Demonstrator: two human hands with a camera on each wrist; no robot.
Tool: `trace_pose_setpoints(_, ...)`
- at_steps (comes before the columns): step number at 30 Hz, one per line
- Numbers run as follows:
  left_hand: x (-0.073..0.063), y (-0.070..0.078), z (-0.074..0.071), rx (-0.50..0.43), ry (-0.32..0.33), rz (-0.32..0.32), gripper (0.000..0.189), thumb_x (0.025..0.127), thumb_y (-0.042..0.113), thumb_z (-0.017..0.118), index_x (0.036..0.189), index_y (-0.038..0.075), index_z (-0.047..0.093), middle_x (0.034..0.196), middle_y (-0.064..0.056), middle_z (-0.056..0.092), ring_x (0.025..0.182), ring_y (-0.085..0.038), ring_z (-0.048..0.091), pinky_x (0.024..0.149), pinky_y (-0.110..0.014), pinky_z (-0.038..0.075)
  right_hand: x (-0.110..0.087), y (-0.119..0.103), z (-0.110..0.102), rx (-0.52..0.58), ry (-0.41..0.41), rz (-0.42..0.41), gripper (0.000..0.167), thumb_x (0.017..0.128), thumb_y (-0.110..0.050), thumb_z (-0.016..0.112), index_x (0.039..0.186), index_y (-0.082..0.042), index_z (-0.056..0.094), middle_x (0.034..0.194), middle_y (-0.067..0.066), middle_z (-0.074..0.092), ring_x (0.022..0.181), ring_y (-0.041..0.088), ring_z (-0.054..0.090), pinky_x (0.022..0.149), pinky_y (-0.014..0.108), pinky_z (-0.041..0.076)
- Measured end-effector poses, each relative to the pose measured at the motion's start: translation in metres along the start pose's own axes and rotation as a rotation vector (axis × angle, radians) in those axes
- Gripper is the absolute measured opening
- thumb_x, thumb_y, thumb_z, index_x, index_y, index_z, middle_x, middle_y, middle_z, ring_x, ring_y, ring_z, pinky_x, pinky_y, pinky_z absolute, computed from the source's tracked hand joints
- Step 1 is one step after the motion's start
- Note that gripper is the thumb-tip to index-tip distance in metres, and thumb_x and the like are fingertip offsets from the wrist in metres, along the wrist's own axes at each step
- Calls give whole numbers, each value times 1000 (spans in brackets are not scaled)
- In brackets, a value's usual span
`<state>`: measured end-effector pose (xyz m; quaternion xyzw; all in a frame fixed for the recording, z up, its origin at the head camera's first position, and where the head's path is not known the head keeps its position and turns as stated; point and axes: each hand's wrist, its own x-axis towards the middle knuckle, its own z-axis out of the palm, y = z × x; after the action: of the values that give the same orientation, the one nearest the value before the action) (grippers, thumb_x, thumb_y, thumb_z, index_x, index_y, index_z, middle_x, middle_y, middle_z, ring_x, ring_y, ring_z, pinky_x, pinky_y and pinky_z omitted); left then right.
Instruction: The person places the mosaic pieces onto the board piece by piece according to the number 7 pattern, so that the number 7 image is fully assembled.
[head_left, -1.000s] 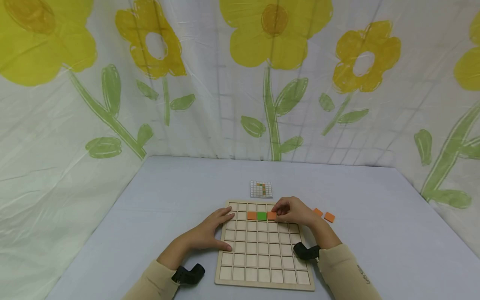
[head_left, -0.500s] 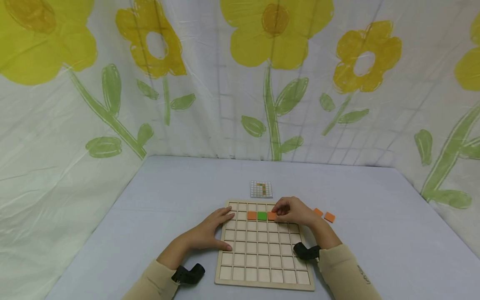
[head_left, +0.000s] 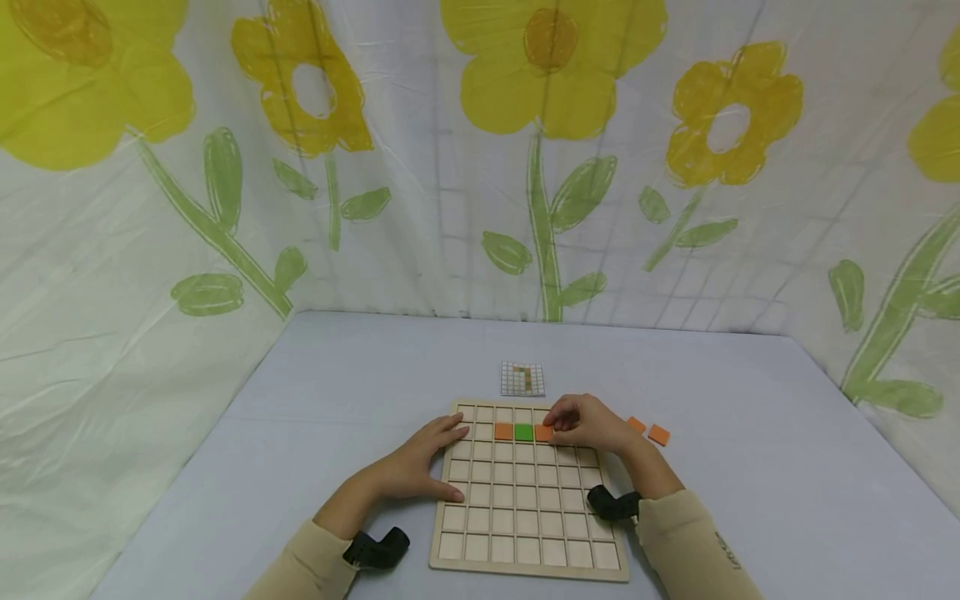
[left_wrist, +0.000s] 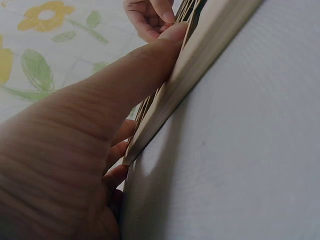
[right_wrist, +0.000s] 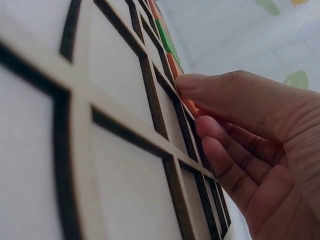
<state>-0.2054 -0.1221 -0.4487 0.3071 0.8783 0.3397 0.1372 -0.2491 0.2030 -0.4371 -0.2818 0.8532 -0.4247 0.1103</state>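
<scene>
A wooden grid board (head_left: 528, 572) lies on the table in front of me. In its second row from the far edge sit an orange tile (head_left: 503, 431), a green tile (head_left: 523, 432) and another orange tile (head_left: 543, 432). My right hand (head_left: 592, 421) pinches that last orange tile at its cell; the right wrist view shows the thumb (right_wrist: 192, 82) against it, the other fingers curled below. My left hand (head_left: 408, 467) rests along the board's left edge, fingers and thumb spread. In the left wrist view its thumb (left_wrist: 155, 57) lies over the wooden rim.
Beyond the board lies a small pattern card (head_left: 522, 379) printed with a coloured grid. Two loose orange tiles, one of them (head_left: 659, 434) nearer the right, lie on the table just past my right wrist. A flowered curtain (head_left: 420, 208) hangs behind the table.
</scene>
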Motion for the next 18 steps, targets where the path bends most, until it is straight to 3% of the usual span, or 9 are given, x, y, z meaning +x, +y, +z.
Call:
trace_pose_setpoints(7,1,1,1,-14,-9,0,95,70,43,79,146,9,32,157,-9,14,144,-34,10,111,-58,19,1,-2,-5,-61,-26,31,21,81,-16,72,97,-3,69,90,9,65,76,5,58,68,22,52)
trace_pose_setpoints(13,0,2,1,-16,-10,-18,96,70,43,79,146,11,31,157,-7,14,145,-34,8,112,-58,17,-2,-6,-12,21,-18,83,25,82,-15,71,101,1,68,96,13,66,80,11,60,71,24,52)
trace_pose_setpoints(18,0,0,-1,-5,-5,-27,95,70,45,79,146,13,32,157,-6,14,145,-33,8,112,-58,18,-8,-8,-18,28,-2,97,28,82,-18,72,102,0,68,96,13,65,80,12,60,70,24,52)
